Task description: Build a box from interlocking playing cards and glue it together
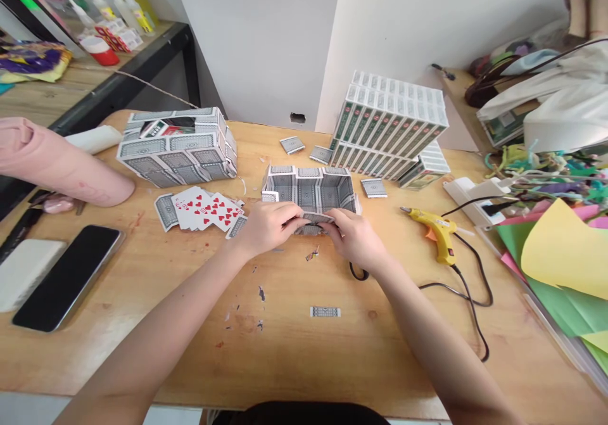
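On the counter, a black phone lies left of spread playing cards. The left hand pinches its fingers together on the near side of an open-topped card-covered box, mid-counter; the right hand pinches alongside, fingers likewise closed on it. Rightward lies a yellow glue gun.

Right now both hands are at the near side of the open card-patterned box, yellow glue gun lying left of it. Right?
Wrong side: the head view shows the yellow glue gun lying right of the open card-patterned box. The left hand and right hand are indeed at the box's near side.
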